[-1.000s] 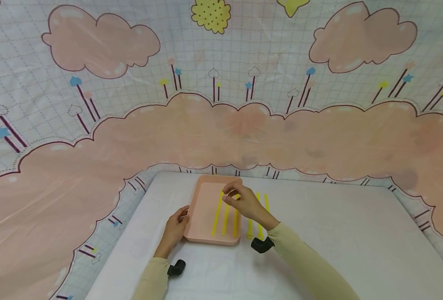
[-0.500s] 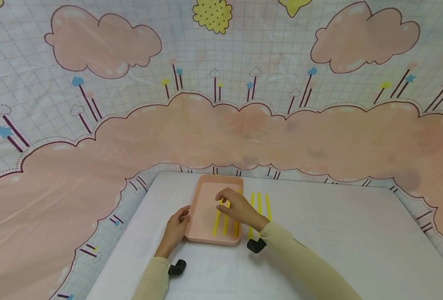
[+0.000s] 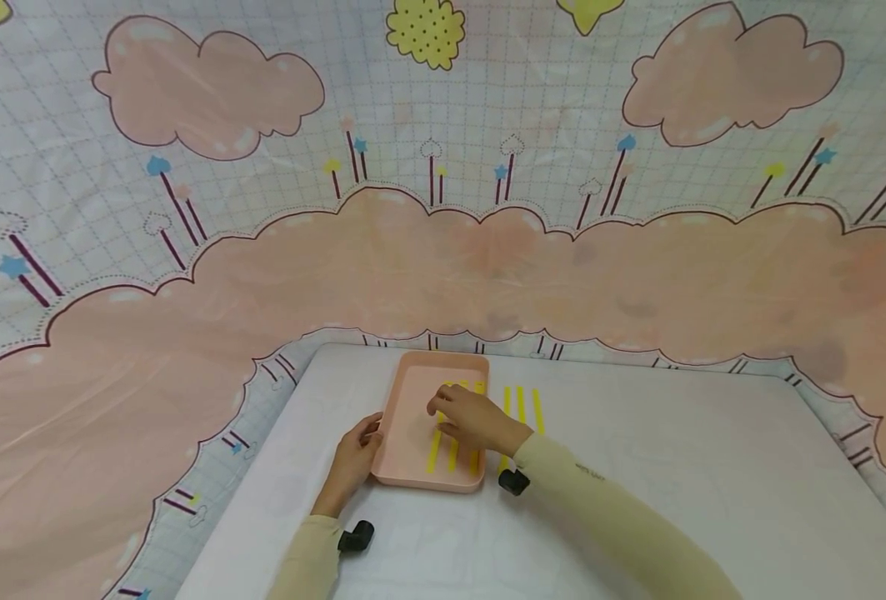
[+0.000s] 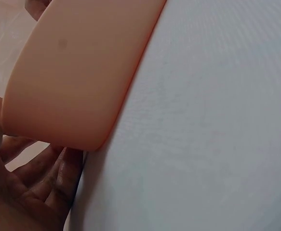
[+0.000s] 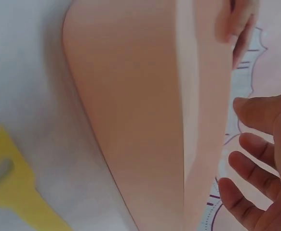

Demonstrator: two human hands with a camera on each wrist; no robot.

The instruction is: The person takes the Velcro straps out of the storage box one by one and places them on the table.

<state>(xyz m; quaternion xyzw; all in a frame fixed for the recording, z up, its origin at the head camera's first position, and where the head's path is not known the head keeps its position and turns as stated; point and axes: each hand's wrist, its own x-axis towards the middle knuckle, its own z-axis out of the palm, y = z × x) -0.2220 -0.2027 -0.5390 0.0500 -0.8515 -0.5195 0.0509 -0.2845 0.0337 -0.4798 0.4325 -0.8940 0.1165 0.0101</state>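
Note:
A peach-coloured tray point(image 3: 405, 454) lies on the white table, with three long yellow hook-and-loop cable ties point(image 3: 432, 454) side by side in its right half. My left hand point(image 3: 354, 454) holds the tray's left side, its fingers curled at the outer wall; in the left wrist view the hand point(image 4: 32, 187) shows at the tray's corner point(image 4: 63, 96). My right hand point(image 3: 473, 417) is over the tray, partly covering the ties. In the right wrist view its fingers point(image 5: 248, 168) are spread and loosely bent, with nothing between thumb and fingers.
Three more yellow ties point(image 3: 521, 404) lie on the table point(image 3: 675, 467) just right of the tray; one tie point(image 5: 15, 187) shows a slotted wide head in the right wrist view. A printed cloth point(image 3: 443, 267) hangs behind the table.
My right hand has moved left and a little nearer to me, lower over the tray. The left hand stays at the tray's left side.

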